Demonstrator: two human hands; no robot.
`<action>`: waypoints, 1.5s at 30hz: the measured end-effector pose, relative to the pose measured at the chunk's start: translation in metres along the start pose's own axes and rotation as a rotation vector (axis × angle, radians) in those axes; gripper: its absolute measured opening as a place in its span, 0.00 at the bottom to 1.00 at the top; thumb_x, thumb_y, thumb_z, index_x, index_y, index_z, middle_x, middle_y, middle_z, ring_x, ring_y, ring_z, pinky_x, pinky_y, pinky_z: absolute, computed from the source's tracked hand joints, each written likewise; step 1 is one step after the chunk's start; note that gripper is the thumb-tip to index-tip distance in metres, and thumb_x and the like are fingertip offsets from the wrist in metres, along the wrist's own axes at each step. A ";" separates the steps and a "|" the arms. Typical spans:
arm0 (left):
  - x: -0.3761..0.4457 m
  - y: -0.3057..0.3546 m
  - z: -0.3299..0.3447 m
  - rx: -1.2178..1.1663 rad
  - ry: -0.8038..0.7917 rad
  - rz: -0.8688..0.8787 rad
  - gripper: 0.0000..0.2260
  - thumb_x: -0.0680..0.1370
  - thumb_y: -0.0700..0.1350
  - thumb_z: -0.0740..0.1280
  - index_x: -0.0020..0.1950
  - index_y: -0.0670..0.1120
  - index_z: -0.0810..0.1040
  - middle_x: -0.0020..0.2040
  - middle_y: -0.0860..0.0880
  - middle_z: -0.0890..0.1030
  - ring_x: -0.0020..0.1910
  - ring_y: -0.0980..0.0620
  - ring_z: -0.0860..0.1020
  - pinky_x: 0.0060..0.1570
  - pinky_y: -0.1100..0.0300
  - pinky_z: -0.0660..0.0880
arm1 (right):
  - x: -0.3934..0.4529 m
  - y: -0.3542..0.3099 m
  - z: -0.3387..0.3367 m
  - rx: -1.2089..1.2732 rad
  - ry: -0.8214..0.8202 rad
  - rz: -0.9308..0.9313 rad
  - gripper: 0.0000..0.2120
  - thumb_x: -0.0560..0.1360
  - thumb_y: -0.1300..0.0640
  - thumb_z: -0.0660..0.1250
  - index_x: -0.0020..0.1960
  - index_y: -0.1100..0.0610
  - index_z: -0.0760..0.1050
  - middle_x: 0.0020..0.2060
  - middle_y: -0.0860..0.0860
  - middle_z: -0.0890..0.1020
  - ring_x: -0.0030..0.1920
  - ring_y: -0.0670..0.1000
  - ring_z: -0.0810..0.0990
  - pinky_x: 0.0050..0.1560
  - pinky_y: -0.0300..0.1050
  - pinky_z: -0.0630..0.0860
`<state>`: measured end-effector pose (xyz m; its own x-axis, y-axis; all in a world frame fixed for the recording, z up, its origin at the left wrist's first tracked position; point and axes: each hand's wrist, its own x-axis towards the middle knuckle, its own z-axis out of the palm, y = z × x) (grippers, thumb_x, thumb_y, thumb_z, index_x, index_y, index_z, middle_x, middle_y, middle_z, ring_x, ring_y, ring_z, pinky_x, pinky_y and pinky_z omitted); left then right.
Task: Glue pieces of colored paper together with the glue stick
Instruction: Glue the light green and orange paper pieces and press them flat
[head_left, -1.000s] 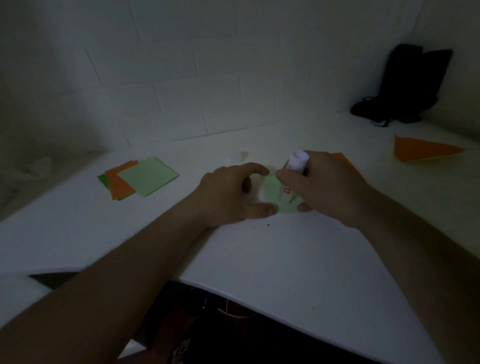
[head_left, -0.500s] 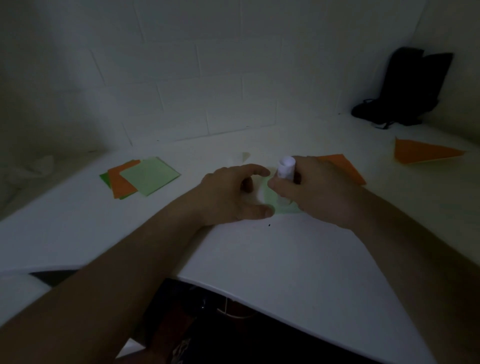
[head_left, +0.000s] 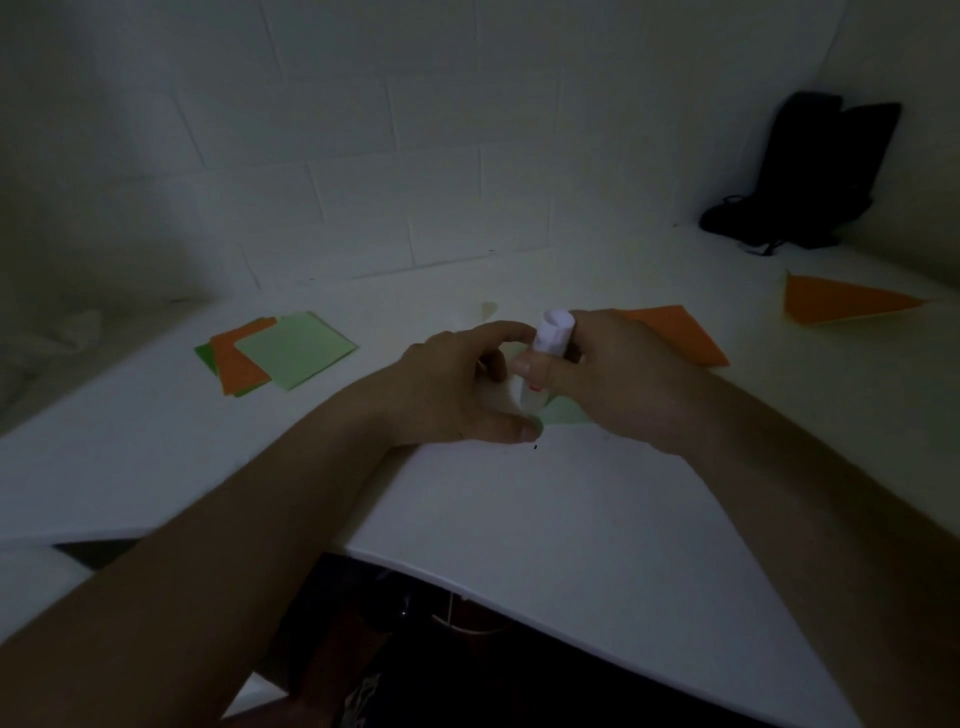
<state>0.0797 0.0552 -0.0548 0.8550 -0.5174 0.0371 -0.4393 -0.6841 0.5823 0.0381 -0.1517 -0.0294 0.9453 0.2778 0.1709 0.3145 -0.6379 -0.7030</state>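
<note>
1. White table (head_left: 545, 519) carried everything – dim light.
2. Black bag (head_left: 810, 176) stood in the far right corner.
3. Stack of green and orange paper squares (head_left: 280, 353) lay far left, well apart from the hands.
4. Orange folded piece (head_left: 841, 304) lay far right; another orange sheet (head_left: 680, 332) sat just behind the right hand.
5. Right hand (head_left: 618, 379) gripped the white glue stick (head_left: 548, 353), near upright, lower end on the light green paper (head_left: 563, 413).
6. Left hand (head_left: 457, 384) – fingers loosely curved, thumb tip pressing the green paper's near corner.
</note>
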 end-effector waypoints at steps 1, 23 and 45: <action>-0.001 0.001 -0.001 -0.012 -0.004 -0.001 0.40 0.60 0.69 0.78 0.69 0.74 0.65 0.61 0.59 0.79 0.60 0.55 0.78 0.63 0.45 0.76 | 0.000 0.001 -0.001 0.020 0.001 -0.003 0.11 0.80 0.44 0.69 0.41 0.46 0.77 0.33 0.42 0.82 0.34 0.41 0.78 0.36 0.39 0.72; -0.003 0.014 0.006 0.139 0.121 -0.045 0.39 0.69 0.64 0.77 0.75 0.60 0.61 0.51 0.56 0.78 0.52 0.52 0.79 0.60 0.48 0.75 | -0.001 0.001 -0.003 0.115 0.016 0.069 0.15 0.83 0.44 0.64 0.40 0.48 0.71 0.29 0.41 0.75 0.31 0.40 0.73 0.37 0.41 0.68; 0.000 0.012 0.005 0.149 0.105 -0.075 0.34 0.69 0.67 0.76 0.71 0.66 0.66 0.51 0.57 0.77 0.53 0.52 0.78 0.62 0.48 0.74 | -0.002 0.029 -0.028 -0.202 0.054 0.032 0.10 0.79 0.46 0.68 0.40 0.48 0.78 0.38 0.42 0.84 0.39 0.37 0.79 0.39 0.32 0.68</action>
<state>0.0725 0.0443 -0.0517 0.9075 -0.4109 0.0870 -0.4023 -0.7912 0.4606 0.0477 -0.1910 -0.0308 0.9566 0.2197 0.1915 0.2902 -0.7781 -0.5571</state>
